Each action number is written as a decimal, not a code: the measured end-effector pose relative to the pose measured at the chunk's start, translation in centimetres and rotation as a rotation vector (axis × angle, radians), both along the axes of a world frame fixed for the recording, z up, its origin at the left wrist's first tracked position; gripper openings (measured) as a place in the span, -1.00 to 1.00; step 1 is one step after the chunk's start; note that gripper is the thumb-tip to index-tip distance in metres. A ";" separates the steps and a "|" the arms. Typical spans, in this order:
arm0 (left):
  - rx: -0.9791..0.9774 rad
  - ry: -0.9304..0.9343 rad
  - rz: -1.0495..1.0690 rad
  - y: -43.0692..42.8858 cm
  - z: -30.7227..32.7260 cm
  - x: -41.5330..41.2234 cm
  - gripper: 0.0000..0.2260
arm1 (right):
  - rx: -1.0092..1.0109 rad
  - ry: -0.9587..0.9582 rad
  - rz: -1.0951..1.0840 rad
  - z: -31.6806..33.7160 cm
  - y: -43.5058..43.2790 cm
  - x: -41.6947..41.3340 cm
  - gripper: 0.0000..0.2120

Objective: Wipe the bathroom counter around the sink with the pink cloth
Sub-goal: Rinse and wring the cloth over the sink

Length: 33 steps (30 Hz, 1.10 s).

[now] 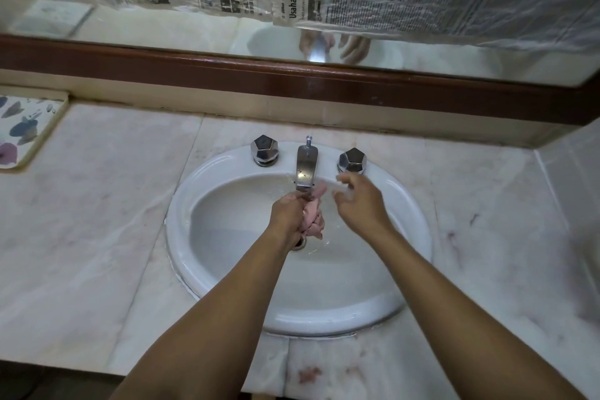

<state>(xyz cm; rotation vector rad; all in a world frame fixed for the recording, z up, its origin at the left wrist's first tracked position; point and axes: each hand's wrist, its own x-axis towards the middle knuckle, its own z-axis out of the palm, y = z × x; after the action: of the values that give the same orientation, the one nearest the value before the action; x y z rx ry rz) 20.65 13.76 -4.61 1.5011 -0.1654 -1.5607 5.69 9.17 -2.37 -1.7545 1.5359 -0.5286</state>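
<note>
My left hand grips the bunched pink cloth over the white oval sink, just under the chrome faucet spout. The cloth looks wet and hangs twisted from my fist above the drain. My right hand hovers to the right of the cloth with loose, blurred fingers, just in front of the right faucet knob. It holds nothing. The pale marble counter surrounds the sink on all sides.
A left faucet knob stands behind the basin. A floral tray sits at the counter's back left corner. A wood-framed mirror partly covered with newspaper runs along the back wall. Reddish stains mark the counter's front edge.
</note>
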 end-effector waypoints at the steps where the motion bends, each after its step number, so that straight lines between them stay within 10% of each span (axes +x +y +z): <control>1: -0.008 -0.009 -0.021 0.2 0.1 -0.2 -0.76 | -0.109 0.088 0.029 0.3 -1.3 -0.4 -0.65; 8: 0.075 -0.298 -0.053 1.6 0.2 0.6 -0.77 | -0.161 0.663 0.444 0.6 -9.0 -1.3 -0.38; 22: -0.087 -0.568 -0.358 5.7 2.7 4.0 -0.78 | -0.068 0.661 0.234 1.4 -8.8 1.0 -0.59; 26: -0.139 -0.479 -0.270 6.3 4.5 3.9 -0.70 | -0.037 0.438 0.165 3.0 -4.3 0.7 -0.46; 33: -0.276 -0.452 -0.340 7.6 7.0 3.0 -0.67 | 0.314 -0.311 0.115 3.6 5.3 1.9 -0.94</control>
<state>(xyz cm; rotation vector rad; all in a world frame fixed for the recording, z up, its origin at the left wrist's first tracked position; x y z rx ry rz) 23.61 21.36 2.42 1.6359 -0.8993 -1.3561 7.63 14.47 1.19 -1.4344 1.2197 -0.4504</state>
